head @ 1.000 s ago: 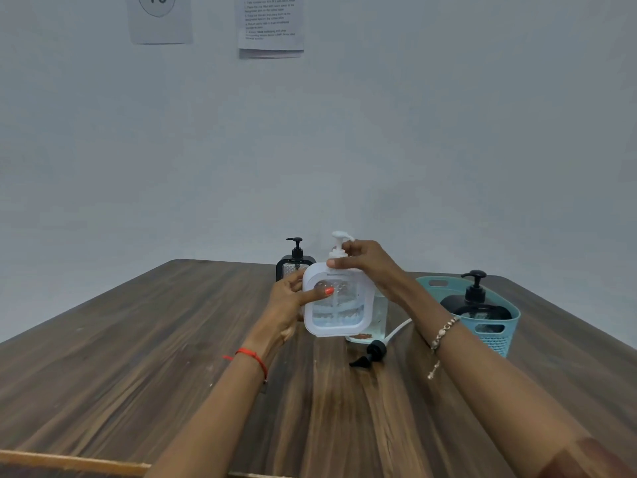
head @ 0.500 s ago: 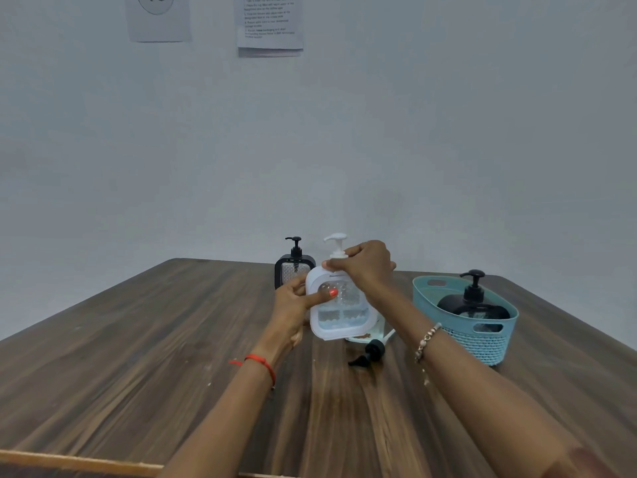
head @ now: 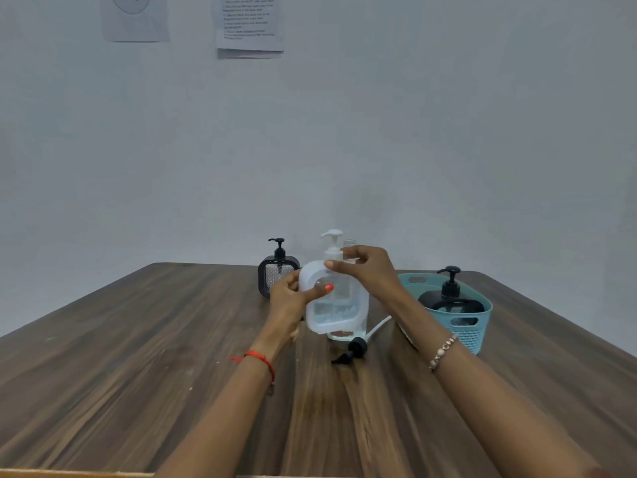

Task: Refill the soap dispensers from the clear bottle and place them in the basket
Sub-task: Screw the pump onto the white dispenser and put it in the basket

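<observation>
Back-left black dispenser (head: 278, 276) standing | left hand (head: 287, 300) wrapped round white dispenser (head: 332, 305), tilted over table (head: 138, 374) | clear bottle (head: 350, 243) behind it | right hand (head: 367, 270) pinches pump collar (head: 332, 255) with fingertips: likely twisting cap, direction unclear; next needs steady hold, then basket (head: 472, 331) right | dark wood top, pale wall (head: 448, 132), papers (head: 250, 25) pinned high.

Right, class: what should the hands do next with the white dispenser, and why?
Probably the right hand should unscrew the pump of the white dispenser. Its fingers pinch the pump's collar, the left hand grips the body, soap fills only the lower part, and the clear bottle stands just behind.
</observation>
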Action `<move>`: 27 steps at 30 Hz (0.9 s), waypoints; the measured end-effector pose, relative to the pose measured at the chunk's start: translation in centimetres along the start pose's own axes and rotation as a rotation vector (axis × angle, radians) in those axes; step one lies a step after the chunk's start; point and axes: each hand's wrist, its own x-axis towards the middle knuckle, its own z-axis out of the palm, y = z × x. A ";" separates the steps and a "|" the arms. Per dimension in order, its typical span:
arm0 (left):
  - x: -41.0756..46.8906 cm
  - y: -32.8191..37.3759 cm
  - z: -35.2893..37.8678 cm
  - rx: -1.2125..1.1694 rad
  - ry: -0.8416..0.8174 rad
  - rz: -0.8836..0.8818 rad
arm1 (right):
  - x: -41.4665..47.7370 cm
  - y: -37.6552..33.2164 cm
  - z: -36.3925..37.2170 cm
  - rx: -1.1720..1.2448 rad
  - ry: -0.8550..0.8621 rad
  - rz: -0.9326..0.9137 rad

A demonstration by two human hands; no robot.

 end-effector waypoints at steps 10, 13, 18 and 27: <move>0.8 1.1 7.7 0.093 -0.096 0.158 | 1.0 2.1 -9.6 -0.023 -0.045 -0.005; 2.0 0.9 10.2 0.156 -0.148 0.215 | 2.1 2.3 -12.1 -0.043 0.009 -0.037; 4.6 0.3 14.3 0.225 -0.162 0.259 | 3.9 3.0 -14.8 -0.055 0.098 -0.098; 8.2 -1.3 18.5 0.345 -0.167 0.289 | 7.3 6.3 -17.2 -0.070 0.175 -0.122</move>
